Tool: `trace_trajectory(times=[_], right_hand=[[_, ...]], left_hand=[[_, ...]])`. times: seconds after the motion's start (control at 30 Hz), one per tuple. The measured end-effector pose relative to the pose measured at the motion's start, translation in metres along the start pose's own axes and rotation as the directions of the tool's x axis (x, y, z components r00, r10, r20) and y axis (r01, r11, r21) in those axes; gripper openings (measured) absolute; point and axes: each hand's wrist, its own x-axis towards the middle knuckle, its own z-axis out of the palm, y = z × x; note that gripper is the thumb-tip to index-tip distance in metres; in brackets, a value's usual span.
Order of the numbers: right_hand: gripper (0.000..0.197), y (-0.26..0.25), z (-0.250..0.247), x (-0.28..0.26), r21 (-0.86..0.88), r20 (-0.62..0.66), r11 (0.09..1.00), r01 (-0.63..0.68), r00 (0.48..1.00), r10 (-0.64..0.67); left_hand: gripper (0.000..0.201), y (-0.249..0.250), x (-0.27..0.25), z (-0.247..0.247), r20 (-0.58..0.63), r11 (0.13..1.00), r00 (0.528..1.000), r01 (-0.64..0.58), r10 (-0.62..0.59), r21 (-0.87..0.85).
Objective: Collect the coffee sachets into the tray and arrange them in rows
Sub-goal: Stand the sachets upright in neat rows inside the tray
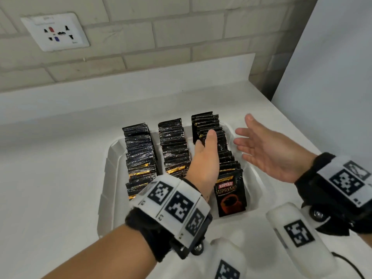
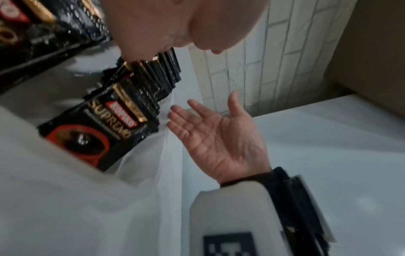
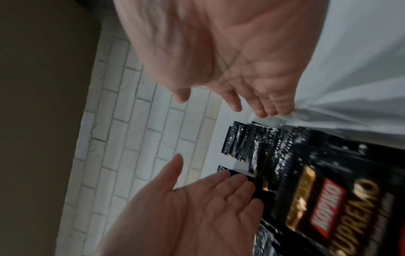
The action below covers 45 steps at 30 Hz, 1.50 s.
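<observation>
The glossy black foil coffee sachets (image 1: 218,158) are standing in three rows inside the shallow white plastic tray (image 1: 108,168) on the white desk (image 1: 50,158). Both hands, left hand (image 1: 205,158) and right hand (image 1: 267,152), are flanking the right-hand row, fingers straight, holding nothing; squaring that row looks like the next move.

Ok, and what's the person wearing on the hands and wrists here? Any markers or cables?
Both hands, left hand and right hand, are bare, with no gloves and no sleeves showing. Each wrist has a black strap carrying white blocks printed with black square fiducial markers. White rounded camera pods, also marker-tagged, hang beneath. A thin black cable trails from the right pod.
</observation>
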Motion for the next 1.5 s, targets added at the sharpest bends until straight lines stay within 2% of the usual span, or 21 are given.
trace_trajectory(times=[0.13, 0.27, 0.5, 0.63, 0.7, 0.9, 1.03, 1.27, 1.33, 1.43, 1.5], right_hand=[[0.067, 0.01, 0.003, -0.001, 0.02, 0.057, 1.0, 0.021, 0.998, -0.022], [0.024, 0.011, 0.01, 0.001, 0.06, 0.095, 0.998, 0.031, 0.995, -0.037], [0.045, 0.019, 0.012, 0.031, 0.149, 0.206, 0.989, -0.012, 0.978, -0.02], [0.058, 0.025, 0.016, 0.042, 0.186, 0.184, 0.982, -0.043, 0.983, 0.008], [0.059, 0.027, 0.017, 0.046, 0.205, 0.174, 0.978, -0.045, 0.985, 0.009], [0.054, 0.031, 0.021, 0.051, 0.266, 0.227, 0.962, -0.055, 0.974, -0.007], [0.041, 0.026, 0.02, 0.053, 0.235, 0.212, 0.972, -0.014, 0.977, -0.037], [0.046, 0.009, 0.017, 0.067, 0.155, 0.156, 0.988, 0.004, 0.987, -0.029], [0.048, 0.005, 0.017, 0.072, 0.125, 0.153, 0.992, 0.007, 0.988, -0.027], [0.05, 0.001, 0.019, 0.077, 0.085, 0.148, 0.996, 0.008, 0.989, -0.021], [0.052, 0.001, 0.018, 0.078, 0.096, 0.15, 0.995, 0.002, 0.988, -0.017]], left_hand=[[0.068, -0.006, 0.003, 0.012, -0.065, 0.999, 0.998, 0.002, 0.0, 0.039], [0.059, -0.008, 0.005, 0.021, -0.14, 0.999, 0.99, 0.003, 0.005, 0.053], [0.072, -0.007, 0.023, 0.022, -0.2, 0.995, 0.975, 0.083, -0.092, -0.053], [0.117, -0.018, 0.041, 0.021, -0.216, 0.978, 0.974, 0.028, -0.074, -0.209], [0.121, -0.026, 0.05, 0.019, -0.186, 0.969, 0.979, 0.034, -0.081, -0.246], [0.118, -0.026, 0.055, 0.014, -0.12, 0.971, 0.992, 0.006, -0.036, -0.238], [0.121, -0.019, 0.054, 0.01, -0.147, 0.979, 0.989, -0.025, -0.005, -0.204], [0.122, -0.007, 0.064, 0.012, -0.214, 0.988, 0.977, -0.043, 0.01, -0.148], [0.114, 0.001, 0.06, 0.01, -0.233, 0.99, 0.972, -0.044, 0.012, -0.133], [0.085, 0.007, 0.06, 0.006, -0.249, 0.992, 0.968, -0.046, 0.016, -0.117], [0.077, 0.007, 0.064, 0.003, -0.245, 0.993, 0.969, -0.046, 0.019, -0.106]])
